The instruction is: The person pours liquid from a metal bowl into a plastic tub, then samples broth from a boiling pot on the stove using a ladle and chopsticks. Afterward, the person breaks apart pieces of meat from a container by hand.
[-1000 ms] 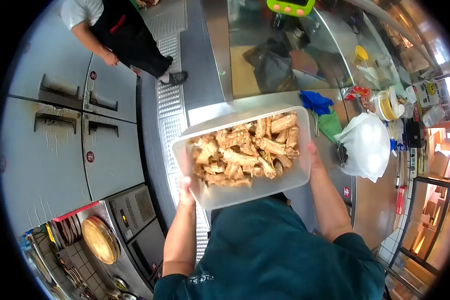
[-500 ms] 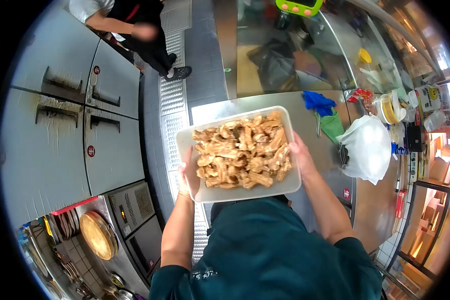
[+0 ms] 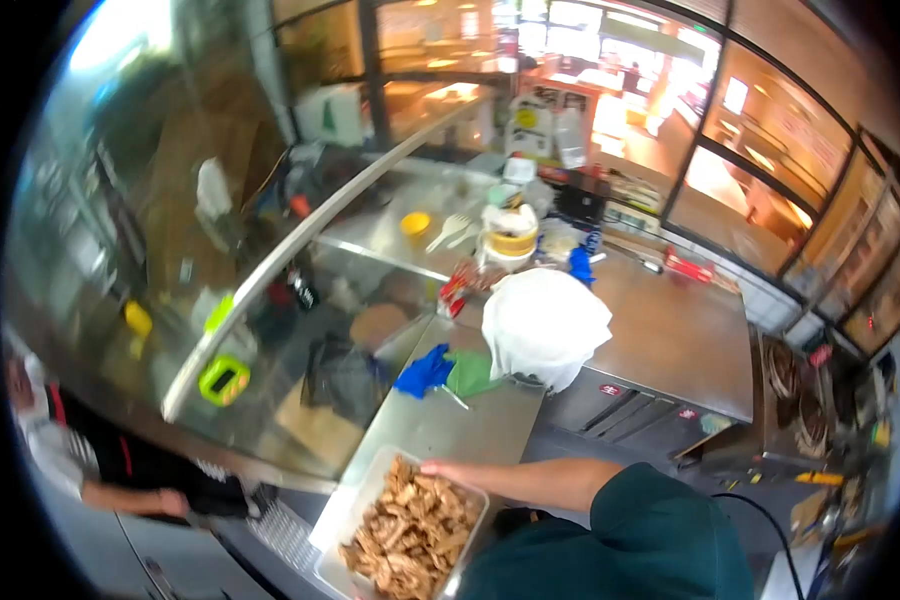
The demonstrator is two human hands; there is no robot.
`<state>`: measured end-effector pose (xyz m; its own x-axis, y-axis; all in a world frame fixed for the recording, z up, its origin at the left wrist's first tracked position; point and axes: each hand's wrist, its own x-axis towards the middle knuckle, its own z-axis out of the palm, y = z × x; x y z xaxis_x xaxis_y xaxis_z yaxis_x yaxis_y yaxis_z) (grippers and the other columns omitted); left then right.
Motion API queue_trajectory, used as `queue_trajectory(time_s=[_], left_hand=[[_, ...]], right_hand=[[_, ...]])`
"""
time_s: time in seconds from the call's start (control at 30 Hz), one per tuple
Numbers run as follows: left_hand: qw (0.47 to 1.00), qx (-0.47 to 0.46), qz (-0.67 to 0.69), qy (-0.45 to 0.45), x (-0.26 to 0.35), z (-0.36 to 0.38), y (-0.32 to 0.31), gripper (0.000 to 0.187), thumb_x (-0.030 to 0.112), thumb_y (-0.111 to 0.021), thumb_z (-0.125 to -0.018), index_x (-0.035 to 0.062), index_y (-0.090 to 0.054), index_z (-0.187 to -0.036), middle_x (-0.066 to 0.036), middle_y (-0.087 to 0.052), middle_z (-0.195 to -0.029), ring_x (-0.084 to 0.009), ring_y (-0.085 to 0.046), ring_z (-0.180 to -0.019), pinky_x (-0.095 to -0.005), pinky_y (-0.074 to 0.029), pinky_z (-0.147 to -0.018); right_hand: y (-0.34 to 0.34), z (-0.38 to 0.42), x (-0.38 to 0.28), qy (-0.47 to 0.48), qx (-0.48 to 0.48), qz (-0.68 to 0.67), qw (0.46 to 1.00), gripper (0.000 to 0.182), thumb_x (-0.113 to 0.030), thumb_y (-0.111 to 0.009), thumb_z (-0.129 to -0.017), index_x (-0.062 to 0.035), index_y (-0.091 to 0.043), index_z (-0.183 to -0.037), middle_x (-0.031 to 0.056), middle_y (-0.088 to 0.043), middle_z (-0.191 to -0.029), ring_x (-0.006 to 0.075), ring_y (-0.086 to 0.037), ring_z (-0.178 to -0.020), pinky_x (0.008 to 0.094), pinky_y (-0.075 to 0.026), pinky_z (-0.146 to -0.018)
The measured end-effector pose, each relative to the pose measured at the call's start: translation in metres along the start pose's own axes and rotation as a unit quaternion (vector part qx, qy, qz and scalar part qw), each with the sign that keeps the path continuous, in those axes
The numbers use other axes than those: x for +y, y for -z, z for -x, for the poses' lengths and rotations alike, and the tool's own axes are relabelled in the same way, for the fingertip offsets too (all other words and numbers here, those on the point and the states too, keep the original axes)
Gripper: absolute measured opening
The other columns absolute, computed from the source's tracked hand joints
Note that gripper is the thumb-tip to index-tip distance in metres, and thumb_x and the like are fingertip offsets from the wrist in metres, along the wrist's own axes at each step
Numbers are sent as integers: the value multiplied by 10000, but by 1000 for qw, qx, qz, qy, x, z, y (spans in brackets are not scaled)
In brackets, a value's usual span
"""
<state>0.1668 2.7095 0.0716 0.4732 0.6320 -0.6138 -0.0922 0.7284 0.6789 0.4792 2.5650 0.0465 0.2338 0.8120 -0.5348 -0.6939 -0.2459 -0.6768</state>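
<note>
A white plastic tub (image 3: 482,512) filled with brown meat pieces (image 3: 410,530) is at the bottom centre, over the near end of the steel counter (image 3: 470,428). My right hand (image 3: 450,470) grips its upper rim, the fingers lying along the edge. Of my left hand (image 3: 367,592), only a small part shows at the tub's lower edge, at the bottom of the view; its fingers are hidden. Beyond the tub, a blue cloth (image 3: 425,371) and a green cloth (image 3: 472,373) lie on the counter.
A white plastic-covered bowl (image 3: 545,325) stands farther along the counter. Behind a glass guard are a yellow cup (image 3: 415,224) and a dark bag (image 3: 342,372). A lime-green device (image 3: 224,380) hangs at the left. Another person (image 3: 120,460) stands at the lower left.
The view has swung round toward the counter and windows. The tub and my hands now appear lower in the view, and my left hand has almost left it.
</note>
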Motion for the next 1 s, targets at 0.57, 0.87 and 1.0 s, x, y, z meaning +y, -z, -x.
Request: queue_trajectory(time_s=[0.57,0.87,1.0], left_hand=[[998,-56,5,-22,15,16,8,876,576,-482,-809,81,-305,-1509,-173,-359,-1483,-369,-375,-1337,-556,-321,-1059],[997,-15,70,12,-5,26,16,860,566,-600,-783,70,-369,-1447,-198,-432,-1414,-380,-426,-1278,-525,-351,-1072],[986,-29,135,95,-13,14,26,657,459,-623,-828,153,-406,-1367,-171,-470,-1316,-377,-478,-1195,-560,-409,-1003]], right_hand=[[-48,78,-82,-79,124,106,983,679,-468,-535,-906,-101,-374,-1455,191,-412,-1442,342,-423,-1314,518,-402,-1045],[-10,38,-34,-17,-64,-38,997,785,-526,-562,-864,-71,-348,-1467,173,-457,-1419,332,-503,-1250,465,-419,-1045],[4,21,-25,-63,-36,-37,997,821,-594,-528,-855,-86,-346,-1474,162,-430,-1446,357,-472,-1269,477,-397,-1060]])
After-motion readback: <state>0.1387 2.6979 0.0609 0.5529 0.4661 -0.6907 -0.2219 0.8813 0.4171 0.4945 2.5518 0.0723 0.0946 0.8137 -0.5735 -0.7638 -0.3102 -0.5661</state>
